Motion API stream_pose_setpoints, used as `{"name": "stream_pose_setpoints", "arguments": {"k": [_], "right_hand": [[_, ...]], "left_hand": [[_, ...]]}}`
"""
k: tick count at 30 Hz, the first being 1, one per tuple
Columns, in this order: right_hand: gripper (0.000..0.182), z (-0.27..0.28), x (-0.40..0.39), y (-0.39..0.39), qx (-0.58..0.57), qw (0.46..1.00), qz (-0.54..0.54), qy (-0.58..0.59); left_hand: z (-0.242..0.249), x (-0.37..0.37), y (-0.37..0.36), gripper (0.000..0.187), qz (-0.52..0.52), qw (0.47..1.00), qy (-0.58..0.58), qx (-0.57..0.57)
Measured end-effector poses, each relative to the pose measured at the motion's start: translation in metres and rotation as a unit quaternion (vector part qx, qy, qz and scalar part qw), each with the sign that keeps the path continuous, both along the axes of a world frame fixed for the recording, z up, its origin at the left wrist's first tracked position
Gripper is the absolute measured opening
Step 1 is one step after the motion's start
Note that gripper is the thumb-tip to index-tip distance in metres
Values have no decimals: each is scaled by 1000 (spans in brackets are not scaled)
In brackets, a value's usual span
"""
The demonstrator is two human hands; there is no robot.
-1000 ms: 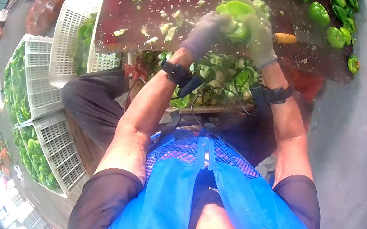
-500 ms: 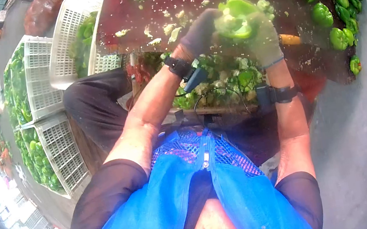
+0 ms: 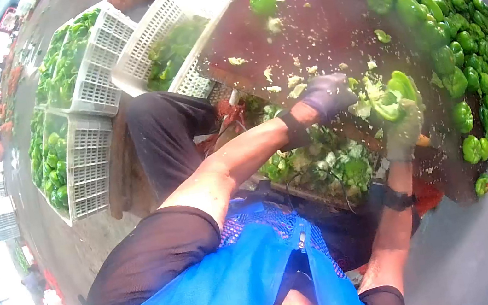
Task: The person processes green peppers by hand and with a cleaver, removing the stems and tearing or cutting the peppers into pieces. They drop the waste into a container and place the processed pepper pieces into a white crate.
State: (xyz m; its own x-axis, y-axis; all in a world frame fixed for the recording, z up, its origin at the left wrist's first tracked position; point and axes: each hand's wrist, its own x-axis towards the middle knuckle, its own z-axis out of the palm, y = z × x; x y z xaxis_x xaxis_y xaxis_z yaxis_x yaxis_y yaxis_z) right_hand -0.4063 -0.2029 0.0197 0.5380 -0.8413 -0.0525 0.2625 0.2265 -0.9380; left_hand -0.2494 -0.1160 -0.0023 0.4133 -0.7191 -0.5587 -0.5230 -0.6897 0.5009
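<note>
My right hand [image 3: 403, 127], in a pale glove, grips an opened green bell pepper [image 3: 396, 97] at the near edge of a dark red table [image 3: 312, 20]. My left hand [image 3: 327, 96], in a grey-purple glove, is at the pepper's open side, fingers curled by its pale core. White seeds and core bits are strewn on the table around both hands. A lone whole pepper [image 3: 263, 1] lies at the table's far left. A big heap of whole green peppers [image 3: 446, 18] covers the table's right side.
Under the table edge, a bin of pepper cores and scraps [image 3: 329, 167] sits between my knees. White plastic crates [image 3: 134, 61] with green peppers stand to the left, one leaning against the table. An orange handle [image 3: 423, 140] shows by my right hand. Grey floor lies all around.
The view swung left and tilted, so table and crates shifted right in the frame. Both hands stay on the pepper; my left hand has drawn a little away from it, toward the core.
</note>
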Motion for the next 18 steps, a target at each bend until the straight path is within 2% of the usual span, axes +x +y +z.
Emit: {"name": "stream_pose_setpoints", "arguments": {"k": [1,3,4,5,6,8,9,11,12,13,14,16,17,18], "right_hand": [[43,1,-4,-4,40,999,-14,26],[50,-24,-11,-25,52,997,41,-35],[50,-27,-12,-24,60,997,34,-29],[50,-29,-11,-23,67,997,28,-25],[50,-17,-9,-18,94,995,24,-25],[49,-8,-11,-18,117,992,30,-23],[48,-13,-15,-23,115,992,38,-21],[46,-15,-17,-25,153,988,-4,13],[44,-14,-16,-27,171,985,-21,28],[43,-18,-15,-27,173,985,-9,15],[43,-27,-15,-27,174,985,2,2],[40,-36,-12,-31,185,981,59,-22],[40,-35,-11,-31,183,981,55,-15],[40,-35,-10,-28,182,982,51,-8]], "left_hand": [[2,2,3,48,-42,998,4,48],[6,-2,10,55,-72,993,-92,-13],[19,-2,-1,63,-74,993,-37,80],[28,-5,8,66,-105,993,-39,26],[23,-4,12,65,-248,952,-175,-29],[14,13,10,58,-55,992,3,-115],[11,30,24,56,61,955,45,-287],[44,100,27,65,222,928,-187,-232],[23,137,24,70,228,898,-258,-275],[45,144,20,74,267,897,-313,-162],[-21,196,9,66,242,811,-509,-155],[-5,219,12,59,172,918,-354,-57],[1,231,14,57,132,954,-269,-7],[-12,255,11,51,114,955,-274,6]]}}
